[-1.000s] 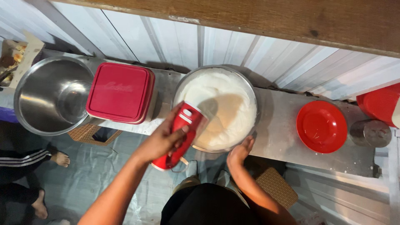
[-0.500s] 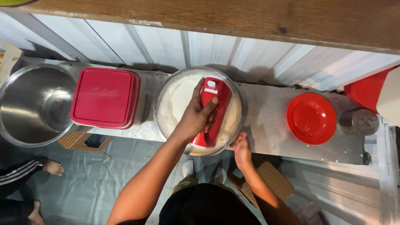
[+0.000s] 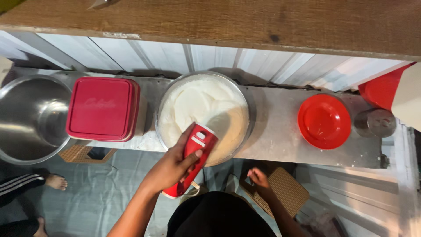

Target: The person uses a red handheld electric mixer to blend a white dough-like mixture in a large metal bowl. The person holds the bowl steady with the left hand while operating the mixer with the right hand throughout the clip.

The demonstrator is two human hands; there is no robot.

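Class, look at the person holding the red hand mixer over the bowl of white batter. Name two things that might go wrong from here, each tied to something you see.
1. The left hand grips the red hand mixer at the near rim of the metal bowl, which overhangs the narrow shelf's edge; a push could tip it.
2. The right hand hangs off the bowl, so nothing steadies it, and white batter may spill.

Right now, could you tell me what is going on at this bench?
A person holds a red hand mixer in the left hand, above the near rim of a metal bowl of white cream. The right hand hangs empty below the bench. A red lidded box, an empty steel bowl and a red plate stand alongside.
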